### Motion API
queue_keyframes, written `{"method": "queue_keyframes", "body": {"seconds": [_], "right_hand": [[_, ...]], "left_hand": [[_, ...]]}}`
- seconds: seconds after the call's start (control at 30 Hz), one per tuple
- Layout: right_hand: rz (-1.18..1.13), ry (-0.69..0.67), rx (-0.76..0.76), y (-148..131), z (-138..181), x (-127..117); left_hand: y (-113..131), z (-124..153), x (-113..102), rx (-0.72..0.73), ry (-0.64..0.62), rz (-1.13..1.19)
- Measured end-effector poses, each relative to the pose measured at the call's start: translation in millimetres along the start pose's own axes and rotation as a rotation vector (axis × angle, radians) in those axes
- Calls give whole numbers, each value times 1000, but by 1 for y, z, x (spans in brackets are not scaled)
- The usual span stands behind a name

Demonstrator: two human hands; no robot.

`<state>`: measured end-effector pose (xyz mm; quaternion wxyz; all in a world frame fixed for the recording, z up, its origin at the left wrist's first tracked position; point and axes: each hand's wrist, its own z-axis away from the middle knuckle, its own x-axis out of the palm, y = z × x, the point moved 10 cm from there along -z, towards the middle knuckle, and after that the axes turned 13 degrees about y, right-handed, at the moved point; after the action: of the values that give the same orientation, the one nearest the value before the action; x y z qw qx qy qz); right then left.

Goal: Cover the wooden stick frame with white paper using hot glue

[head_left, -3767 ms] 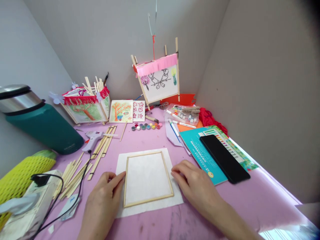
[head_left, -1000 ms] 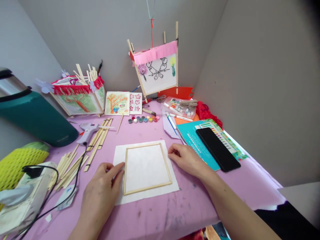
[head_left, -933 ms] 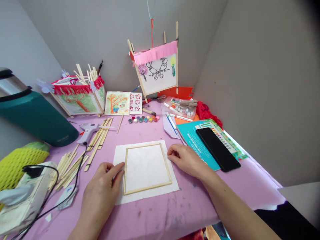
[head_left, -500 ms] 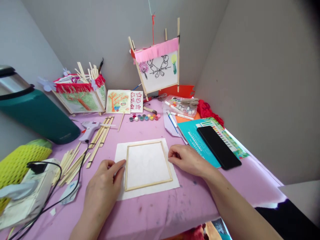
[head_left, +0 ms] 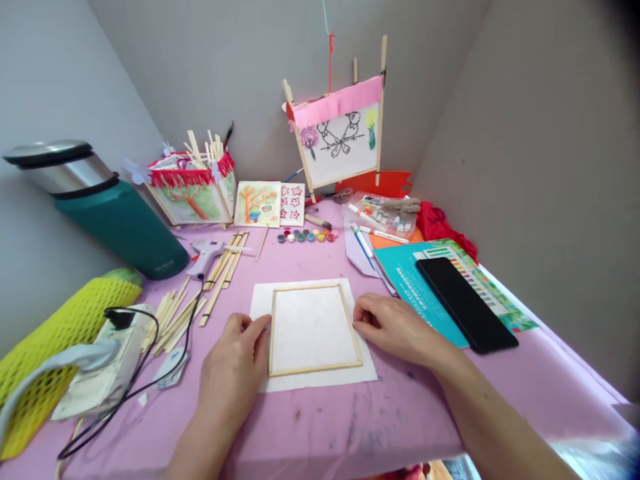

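A square frame of thin wooden sticks [head_left: 317, 370] lies flat on a sheet of white paper [head_left: 320, 383], whose margin shows all around it. On its left side, my left hand [head_left: 234, 363] pinches with thumb and forefinger at the stick, over the paper's edge. Opposite, my right hand [head_left: 395, 328] has its thumb and fingertips closed at the right stick, the other fingers curled in. The hands cover short stretches of the paper's side edges.
Bundled sticks [head_left: 225, 267], a glue gun [head_left: 206, 257] and a power strip [head_left: 107, 373] lie left, near a teal bottle [head_left: 125, 227]. Paint pots [head_left: 307, 236] stand behind. A phone [head_left: 465, 303] rests on a blue booklet [head_left: 420, 287] at right. A decorated lantern [head_left: 345, 140] hangs above.
The view has turned slightly left, so everything sits further right in the picture. Both hands stay at the frame's sides, and the frame keeps its place on the paper.
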<state>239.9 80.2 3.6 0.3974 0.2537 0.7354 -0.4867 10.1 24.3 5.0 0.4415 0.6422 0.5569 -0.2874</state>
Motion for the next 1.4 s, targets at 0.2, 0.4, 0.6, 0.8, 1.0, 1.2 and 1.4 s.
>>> {"method": "queue_keyframes", "body": {"seconds": [0.2,0.4,0.6,0.8,1.0,1.2,1.4], "right_hand": [[-50,52,91,8,-3,-3],[-13,56,145,10,-3,0],[49,69,140,10,-3,2],[54,71,129,8,-3,2],[60,65,142,9,-2,2],[55,78,130,8,-2,2],[46,81,122,8,-2,1]], "left_hand": [[-7,5,-3,-34,-131,323],[-6,14,-3,-43,-289,409],[-2,14,-2,-5,-301,371],[-1,15,-1,26,-328,361],[0,15,2,15,-337,362],[0,14,1,31,-327,343],[-2,15,4,46,-316,339]]}}
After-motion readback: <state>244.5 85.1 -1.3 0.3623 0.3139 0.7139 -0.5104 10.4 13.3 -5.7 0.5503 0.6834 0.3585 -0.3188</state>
